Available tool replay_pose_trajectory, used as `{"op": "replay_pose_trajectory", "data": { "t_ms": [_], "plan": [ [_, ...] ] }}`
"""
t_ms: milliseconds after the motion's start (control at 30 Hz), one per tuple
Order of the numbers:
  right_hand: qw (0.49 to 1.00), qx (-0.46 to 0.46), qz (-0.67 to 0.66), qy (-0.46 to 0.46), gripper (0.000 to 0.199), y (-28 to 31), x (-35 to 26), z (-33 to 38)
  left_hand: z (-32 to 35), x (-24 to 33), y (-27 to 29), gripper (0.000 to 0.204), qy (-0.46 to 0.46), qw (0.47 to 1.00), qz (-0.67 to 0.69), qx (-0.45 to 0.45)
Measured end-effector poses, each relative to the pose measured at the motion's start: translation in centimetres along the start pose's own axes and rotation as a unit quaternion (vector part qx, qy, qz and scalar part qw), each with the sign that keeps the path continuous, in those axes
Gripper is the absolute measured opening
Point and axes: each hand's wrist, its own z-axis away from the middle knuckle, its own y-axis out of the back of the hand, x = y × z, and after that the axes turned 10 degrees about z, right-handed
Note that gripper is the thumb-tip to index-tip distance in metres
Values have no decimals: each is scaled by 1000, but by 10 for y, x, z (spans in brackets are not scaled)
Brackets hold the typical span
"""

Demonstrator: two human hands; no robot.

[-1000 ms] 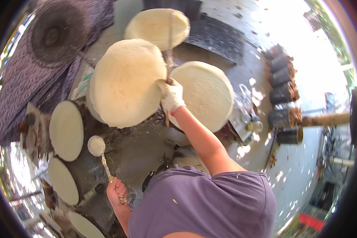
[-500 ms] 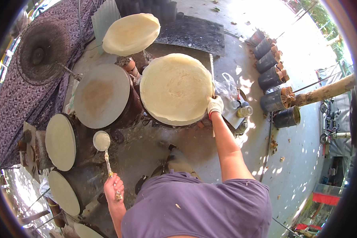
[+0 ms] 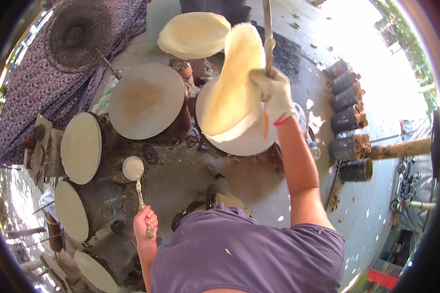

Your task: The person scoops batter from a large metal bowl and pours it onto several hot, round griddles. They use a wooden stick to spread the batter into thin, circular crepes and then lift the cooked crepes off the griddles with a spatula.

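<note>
A pale sheet (image 3: pixel 239 83) partly hides the griddle (image 3: pixel 252 140) behind; the top edge crops the stick (image 3: pixel 268 29).

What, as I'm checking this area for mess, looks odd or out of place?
A pale fleck on the purple shirt looks stray against plain cloth. Left of the sheet at the right hand, one round plate bears a brown patch, unlike the paler rounds farther left.

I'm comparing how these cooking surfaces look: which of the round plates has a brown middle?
The round plate just left of the plate beneath the raised pale sheet; its middle is brown, while the other plates' visible surfaces look pale.
</note>
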Motion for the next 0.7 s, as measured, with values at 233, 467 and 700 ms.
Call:
{"op": "replay_pose_trajectory", "data": {
  "t_ms": [233, 467, 700],
  "plan": [
    [966, -165, 184, 80, 21, -20, -99, -169, -15, -10, -15, 7, -65, 996, 60, 30],
    [818, -117, 439, 354, 27, -102, -167, -327, -38, -18, -52, 7, -103, 984, 131, 65],
    [723, -50, 447, 523, 10, -172, -16, -334, -41, -20, -80, 6, -123, 975, 140, 121]
  ]
}}
